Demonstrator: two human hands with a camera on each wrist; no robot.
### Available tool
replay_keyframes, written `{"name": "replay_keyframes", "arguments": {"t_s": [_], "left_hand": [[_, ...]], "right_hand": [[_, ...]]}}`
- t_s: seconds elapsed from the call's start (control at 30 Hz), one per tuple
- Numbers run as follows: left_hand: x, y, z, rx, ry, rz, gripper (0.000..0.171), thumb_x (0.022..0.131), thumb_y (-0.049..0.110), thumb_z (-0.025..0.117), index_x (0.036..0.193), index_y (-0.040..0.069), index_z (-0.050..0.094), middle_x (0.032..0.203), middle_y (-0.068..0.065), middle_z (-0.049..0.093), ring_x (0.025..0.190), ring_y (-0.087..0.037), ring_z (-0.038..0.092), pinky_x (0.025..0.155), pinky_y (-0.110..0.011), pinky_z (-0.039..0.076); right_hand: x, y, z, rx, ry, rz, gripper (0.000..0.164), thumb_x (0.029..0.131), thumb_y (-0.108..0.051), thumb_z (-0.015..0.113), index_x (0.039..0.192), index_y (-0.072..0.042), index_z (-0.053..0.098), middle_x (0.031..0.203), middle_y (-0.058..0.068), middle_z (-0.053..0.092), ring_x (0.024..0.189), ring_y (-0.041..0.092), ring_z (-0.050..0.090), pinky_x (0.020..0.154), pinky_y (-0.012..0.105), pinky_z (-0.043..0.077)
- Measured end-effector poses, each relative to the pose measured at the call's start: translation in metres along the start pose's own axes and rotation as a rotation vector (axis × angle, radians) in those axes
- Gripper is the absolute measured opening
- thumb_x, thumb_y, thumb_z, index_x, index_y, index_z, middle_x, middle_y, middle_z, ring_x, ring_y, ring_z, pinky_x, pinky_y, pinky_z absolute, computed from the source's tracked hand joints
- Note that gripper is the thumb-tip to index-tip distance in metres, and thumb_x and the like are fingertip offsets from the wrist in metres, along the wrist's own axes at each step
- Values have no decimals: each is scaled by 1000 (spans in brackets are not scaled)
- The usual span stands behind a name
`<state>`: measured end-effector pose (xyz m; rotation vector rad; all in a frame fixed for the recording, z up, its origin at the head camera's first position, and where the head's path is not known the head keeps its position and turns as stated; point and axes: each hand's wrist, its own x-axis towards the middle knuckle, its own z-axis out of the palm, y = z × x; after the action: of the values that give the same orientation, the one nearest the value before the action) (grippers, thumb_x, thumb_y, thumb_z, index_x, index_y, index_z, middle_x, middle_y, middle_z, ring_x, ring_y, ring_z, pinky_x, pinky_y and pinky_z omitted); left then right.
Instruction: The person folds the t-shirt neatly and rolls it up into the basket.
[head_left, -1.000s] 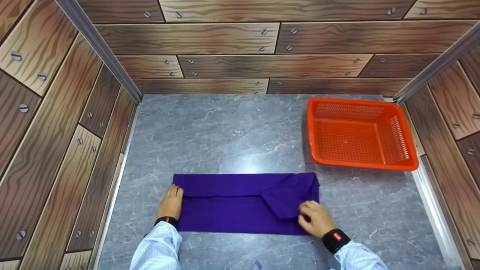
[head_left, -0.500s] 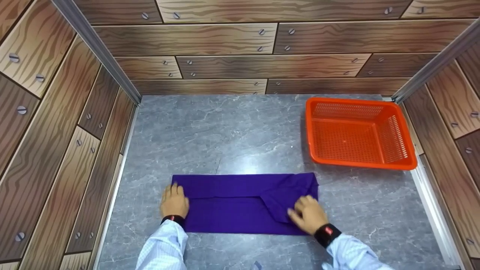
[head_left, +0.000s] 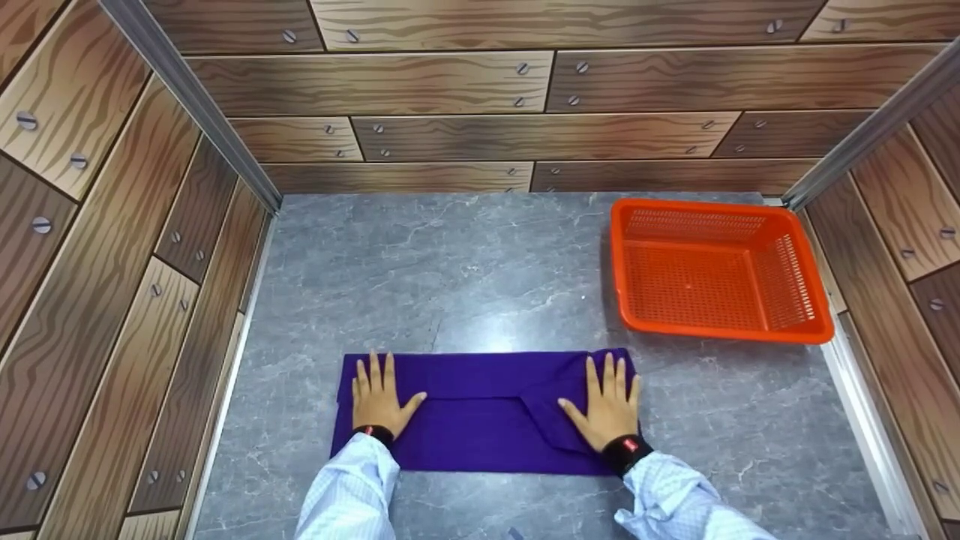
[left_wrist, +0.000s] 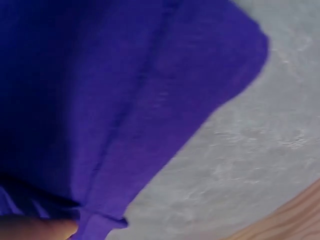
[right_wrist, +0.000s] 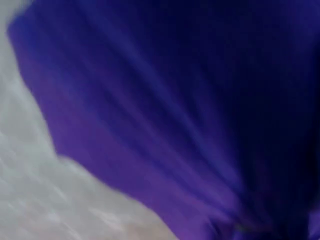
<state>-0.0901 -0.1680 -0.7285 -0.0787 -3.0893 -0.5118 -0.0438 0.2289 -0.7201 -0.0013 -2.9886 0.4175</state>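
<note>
A purple cloth [head_left: 465,427], folded into a long rectangle, lies across the front of the grey marbled surface. My left hand [head_left: 379,401] rests on its left end, fingers straight and thumb spread toward the middle. On the right end my right hand [head_left: 609,409] lies the same way, over a flap with a slanted edge. In the left wrist view the cloth [left_wrist: 150,100] shows a long crease, with a fingertip [left_wrist: 60,229] at the lower left. The right wrist view is blurred; soft ridges run through the cloth [right_wrist: 115,125] there.
An orange plastic basket [head_left: 622,315] with perforated sides stands at the back right of the grey surface [head_left: 420,262]. Wood-patterned walls [head_left: 450,139] enclose the left, back and right sides, with metal strips along the corners.
Both hands have moved onto the cloth and spread flat. The right hand's fingers were bent at the flap's edge before; the left hand was at the cloth's left edge.
</note>
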Motion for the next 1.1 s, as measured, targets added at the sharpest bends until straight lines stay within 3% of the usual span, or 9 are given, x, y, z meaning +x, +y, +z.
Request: {"name": "replay_keyframes", "arguments": {"t_s": [0.17, 0.3, 0.43, 0.6, 0.7, 0.8, 0.93, 1.03, 1.1], "left_hand": [[-4, -10, 7, 43, -82, -33, 104, 71, 77, 46, 148, 15, 15, 154, -17, 5, 139, -41, 1, 111, -53, 7], [-6, -13, 8, 58, -93, -24, 105, 70, 80, 44, 148, 15, 15, 154, -17, 4, 139, -42, 1, 111, -53, 6], [-4, -12, 4, 62, -107, -39, 105, 70, 79, 45, 148, 15, 17, 153, -17, 6, 139, -41, 2, 111, -52, 6], [3, -8, -6, 31, -178, -84, 105, 71, 76, 49, 148, 15, 13, 154, -17, 1, 139, -41, -2, 112, -52, 3], [8, -4, -10, 8, -175, -86, 105, 71, 74, 52, 148, 14, 14, 153, -18, 3, 139, -42, -4, 111, -54, 1], [13, 5, -10, 16, -121, 5, 101, 70, 70, 56, 147, 15, 20, 153, -17, 10, 138, -43, 1, 111, -55, 4], [14, 25, -6, 45, -72, 248, 98, 68, 69, 59, 145, 18, 27, 151, -13, 20, 137, -44, 12, 109, -58, 13], [10, 42, -2, 47, -134, 389, 97, 67, 69, 60, 146, 24, 26, 153, -9, 19, 138, -41, 13, 107, -59, 14], [6, 49, 2, 52, -195, 422, 97, 67, 69, 60, 146, 26, 24, 154, -6, 16, 139, -39, 11, 108, -60, 12]], "right_hand": [[-13, 9, 15, -31, 1, 3, 94, 75, -69, 51, 145, -11, 27, 150, 22, 16, 138, 42, 11, 106, 62, 3], [-16, 12, 20, -34, -19, 11, 96, 75, -72, 48, 146, -13, 23, 152, 20, 13, 138, 41, 8, 106, 63, 2], [-13, 12, 21, -26, -26, 12, 96, 74, -73, 48, 147, -15, 23, 152, 19, 13, 139, 41, 7, 106, 63, 2], [-3, 13, 21, -22, -46, 16, 97, 73, -75, 47, 147, -17, 23, 153, 16, 12, 139, 40, 6, 105, 64, 2], [3, 11, 19, -12, -43, 15, 96, 73, -74, 48, 146, -17, 24, 153, 16, 13, 139, 40, 6, 105, 65, 2], [5, 2, 12, -6, -17, 1, 91, 75, -71, 51, 145, -17, 28, 152, 16, 16, 139, 40, 7, 105, 64, 3], [-8, -18, -1, 18, 37, -84, 79, 77, -62, 56, 140, -18, 38, 145, 18, 31, 135, 39, 20, 106, 62, 9], [-29, -33, -7, 30, 45, -201, 70, 78, -57, 58, 135, -18, 46, 131, 19, 44, 124, 38, 36, 102, 59, 19], [-44, -41, -10, 33, 25, -275, 66, 79, -56, 59, 132, -19, 49, 124, 17, 48, 116, 36, 42, 99, 56, 25]]}}
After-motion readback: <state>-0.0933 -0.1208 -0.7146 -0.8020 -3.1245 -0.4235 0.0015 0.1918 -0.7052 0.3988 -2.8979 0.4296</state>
